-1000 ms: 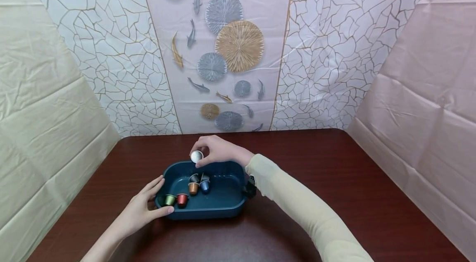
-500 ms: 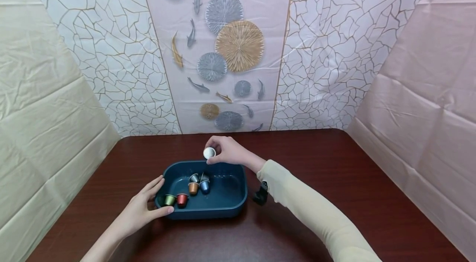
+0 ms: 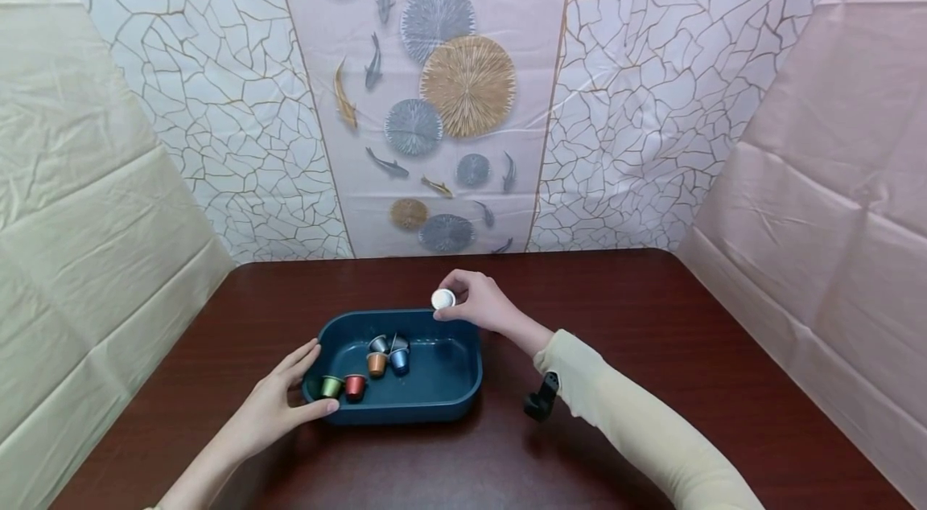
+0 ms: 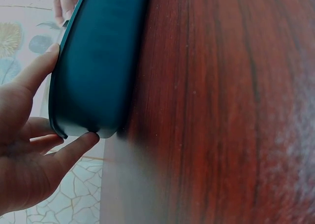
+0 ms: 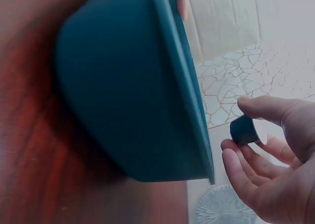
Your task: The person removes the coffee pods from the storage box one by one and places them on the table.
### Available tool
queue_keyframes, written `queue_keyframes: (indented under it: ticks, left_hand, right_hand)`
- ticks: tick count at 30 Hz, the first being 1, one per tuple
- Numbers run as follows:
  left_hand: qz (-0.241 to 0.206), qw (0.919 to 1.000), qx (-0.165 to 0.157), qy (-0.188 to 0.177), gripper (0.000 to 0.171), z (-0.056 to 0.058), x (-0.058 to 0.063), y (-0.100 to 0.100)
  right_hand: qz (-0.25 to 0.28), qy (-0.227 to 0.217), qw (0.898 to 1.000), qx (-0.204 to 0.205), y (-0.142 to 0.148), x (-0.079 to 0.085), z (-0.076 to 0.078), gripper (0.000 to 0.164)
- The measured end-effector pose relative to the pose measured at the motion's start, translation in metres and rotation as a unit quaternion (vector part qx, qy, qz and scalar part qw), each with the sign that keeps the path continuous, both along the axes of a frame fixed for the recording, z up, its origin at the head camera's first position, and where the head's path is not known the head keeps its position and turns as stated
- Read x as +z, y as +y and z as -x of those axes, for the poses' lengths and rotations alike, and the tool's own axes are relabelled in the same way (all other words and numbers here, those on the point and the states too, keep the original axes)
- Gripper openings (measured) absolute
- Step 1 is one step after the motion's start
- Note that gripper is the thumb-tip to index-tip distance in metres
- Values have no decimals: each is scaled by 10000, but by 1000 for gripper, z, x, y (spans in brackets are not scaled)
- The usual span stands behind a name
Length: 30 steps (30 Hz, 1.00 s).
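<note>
A dark teal basin [image 3: 405,413] rests on the table. My left hand [image 3: 268,407] holds its left end, thumb on the front rim and fingers against the side. Over the basin's back right rim, my right hand [image 3: 484,302] pinches a coffee capsule [image 5: 242,130] between thumb and fingers. Its body looks dark in the right wrist view; its pale lid faces the head camera. Inside the basin, a green capsule [image 3: 331,387] and a red capsule [image 3: 355,387] lie near the left hand. Farther back are an orange capsule [image 3: 376,364], a blue capsule [image 3: 399,362] and dark grey capsules [image 3: 378,343].
The glossy red-brown table [image 3: 615,309] extends on both sides of the basin. A patterned cloth [image 3: 615,132] hangs behind it, with plain cloths at left and right. A small black device [image 3: 541,397] hangs at the right wrist.
My right hand has moved to the right with its capsule, from above the basin's back middle to its back right rim. My left hand and the capsules in the basin have stayed put.
</note>
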<state>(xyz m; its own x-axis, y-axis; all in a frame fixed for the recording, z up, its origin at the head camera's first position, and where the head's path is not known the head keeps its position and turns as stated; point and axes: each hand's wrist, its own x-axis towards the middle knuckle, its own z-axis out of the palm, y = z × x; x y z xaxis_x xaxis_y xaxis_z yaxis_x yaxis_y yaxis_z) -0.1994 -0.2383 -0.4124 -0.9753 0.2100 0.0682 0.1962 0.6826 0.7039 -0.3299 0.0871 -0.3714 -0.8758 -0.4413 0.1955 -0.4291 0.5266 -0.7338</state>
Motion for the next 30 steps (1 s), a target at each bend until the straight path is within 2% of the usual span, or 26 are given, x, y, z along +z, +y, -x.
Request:
queue_keyframes:
  ticks: [7,18,30]
  left_hand:
    - [2,10000,2,-2,94,0,0,0]
    - [-3,10000,-8,32,94,1,0,0]
    - [-2,10000,-19,34,94,1,-1,-1]
  right_hand:
    - [259,-169,9980,-546,14,-9,-5,32]
    - [394,-214,9936,-1041,39,-20,-11,34]
    - [315,-318,9924,-1146,64,-36,-20,34]
